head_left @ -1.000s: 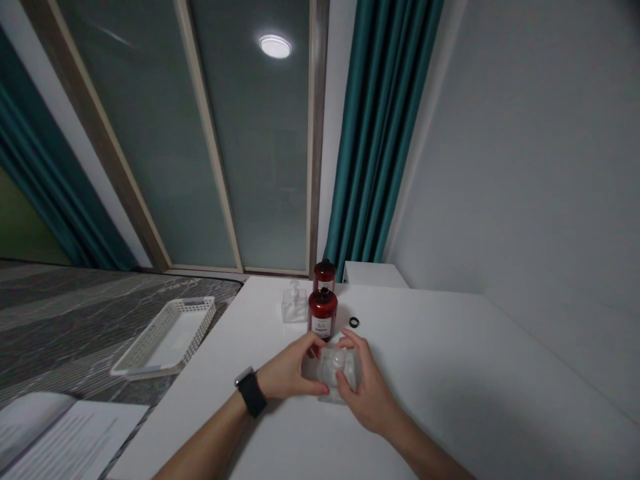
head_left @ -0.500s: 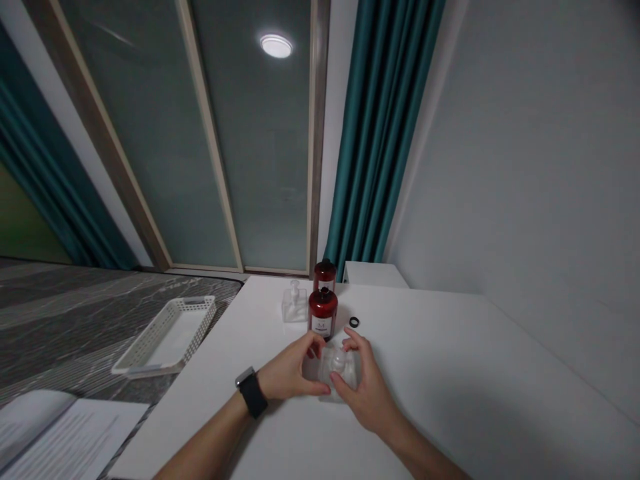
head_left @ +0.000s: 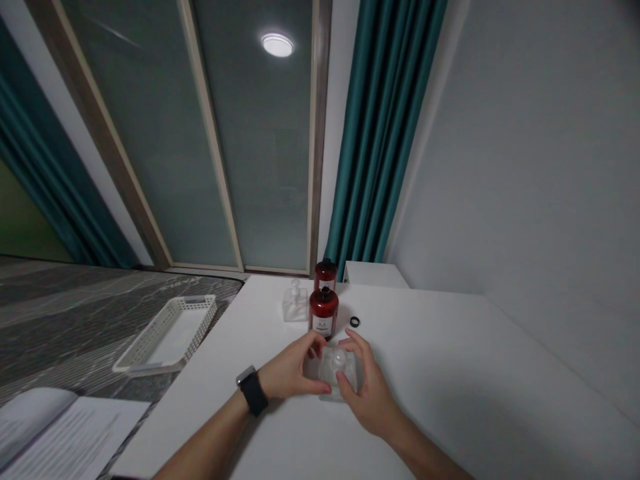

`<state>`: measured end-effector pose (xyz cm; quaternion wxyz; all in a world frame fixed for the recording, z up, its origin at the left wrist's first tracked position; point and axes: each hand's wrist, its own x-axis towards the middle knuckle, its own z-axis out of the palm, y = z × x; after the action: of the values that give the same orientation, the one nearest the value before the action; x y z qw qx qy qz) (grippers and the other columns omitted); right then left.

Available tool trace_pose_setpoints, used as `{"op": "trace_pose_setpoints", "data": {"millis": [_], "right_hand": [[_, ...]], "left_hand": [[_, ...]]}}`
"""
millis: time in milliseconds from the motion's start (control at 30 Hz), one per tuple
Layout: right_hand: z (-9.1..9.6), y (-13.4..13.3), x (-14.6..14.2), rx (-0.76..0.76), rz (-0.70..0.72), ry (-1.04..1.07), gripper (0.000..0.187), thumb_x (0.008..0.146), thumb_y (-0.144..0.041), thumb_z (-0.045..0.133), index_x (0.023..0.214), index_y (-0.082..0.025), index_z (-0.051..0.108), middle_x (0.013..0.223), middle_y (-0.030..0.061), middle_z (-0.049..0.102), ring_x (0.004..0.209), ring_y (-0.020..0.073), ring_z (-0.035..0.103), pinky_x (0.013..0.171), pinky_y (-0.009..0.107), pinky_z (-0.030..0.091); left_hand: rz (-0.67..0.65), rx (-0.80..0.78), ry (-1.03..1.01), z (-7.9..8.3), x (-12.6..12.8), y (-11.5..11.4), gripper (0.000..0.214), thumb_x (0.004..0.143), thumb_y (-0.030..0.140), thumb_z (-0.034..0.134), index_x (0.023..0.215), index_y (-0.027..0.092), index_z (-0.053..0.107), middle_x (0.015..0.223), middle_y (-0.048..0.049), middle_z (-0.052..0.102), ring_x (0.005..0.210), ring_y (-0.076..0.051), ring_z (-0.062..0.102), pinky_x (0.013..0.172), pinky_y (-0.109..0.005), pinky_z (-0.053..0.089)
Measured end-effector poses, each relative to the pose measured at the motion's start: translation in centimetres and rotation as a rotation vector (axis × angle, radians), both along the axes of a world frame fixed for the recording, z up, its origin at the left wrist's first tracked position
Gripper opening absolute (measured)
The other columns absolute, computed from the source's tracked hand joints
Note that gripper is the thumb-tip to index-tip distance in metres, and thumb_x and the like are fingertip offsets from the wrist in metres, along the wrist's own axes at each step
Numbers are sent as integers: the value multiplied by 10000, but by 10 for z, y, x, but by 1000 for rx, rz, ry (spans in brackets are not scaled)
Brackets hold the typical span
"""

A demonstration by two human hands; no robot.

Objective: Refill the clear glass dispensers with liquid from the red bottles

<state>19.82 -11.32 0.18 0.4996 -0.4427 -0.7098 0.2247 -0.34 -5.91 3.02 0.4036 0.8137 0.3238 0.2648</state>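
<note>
A square clear glass bottle (head_left: 327, 395) with a round clear stopper (head_left: 339, 359) stands on the white table. My left hand (head_left: 295, 367), with a black-strapped watch on its wrist, is wrapped around the bottle's left side. At the top, my right hand (head_left: 369, 385) has its thumb near the front of the stopper and curled fingers at its far side. The exact contact there is hard to see. Just behind the hands stands a dark red bottle (head_left: 323, 305) with a white label.
Another red bottle (head_left: 325, 272) stands farther back, and a second clear bottle (head_left: 295, 307) is to its left. A small black ring (head_left: 355, 321) lies on the table (head_left: 450, 360). Left of the table are a white basket (head_left: 131, 368) and an open book (head_left: 85, 433).
My right thumb and fingers have shifted slightly around the stopper, leaving more of it visible. The left hand keeps its place on the bottle.
</note>
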Motion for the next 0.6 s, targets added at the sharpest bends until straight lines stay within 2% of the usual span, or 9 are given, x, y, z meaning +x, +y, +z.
{"op": "trace_pose_setpoints", "data": {"millis": [167, 400, 533, 600], "right_hand": [[5, 1, -2, 10, -58, -10, 605, 807, -152, 563, 1374, -266, 385, 1045, 44, 546, 1017, 229, 577, 981, 422, 472], [2, 1, -1, -58, 30, 25, 644, 829, -155, 539, 1425, -248, 315, 1170, 79, 556, 1115, 237, 568, 1020, 427, 447], [1, 3, -1, -46, -62, 25, 660, 812, -189, 589, 1416, -256, 331, 1064, 47, 543, 1016, 223, 571, 998, 425, 457], [0, 3, -1, -42, -56, 31, 642, 822, -185, 571, 1412, -263, 328, 1017, 31, 539, 987, 213, 573, 1001, 423, 450]], "left_hand": [[3, 5, 1, 0, 0, 0, 570, 645, 332, 840, 1076, 183, 499, 1028, -44, 573, 914, -221, 535, 826, -348, 453], [5, -4, -5, 1, 0, -1, 568, 639, 296, 844, 1079, 183, 503, 1049, -44, 573, 917, -220, 537, 833, -352, 455], [4, -3, 6, 2, 0, -1, 563, 646, 308, 842, 1076, 180, 501, 1035, -42, 572, 918, -222, 536, 825, -348, 455], [2, 6, 9, 1, 0, -1, 569, 646, 311, 843, 1081, 180, 500, 1032, -40, 570, 914, -221, 537, 823, -347, 455]]}}
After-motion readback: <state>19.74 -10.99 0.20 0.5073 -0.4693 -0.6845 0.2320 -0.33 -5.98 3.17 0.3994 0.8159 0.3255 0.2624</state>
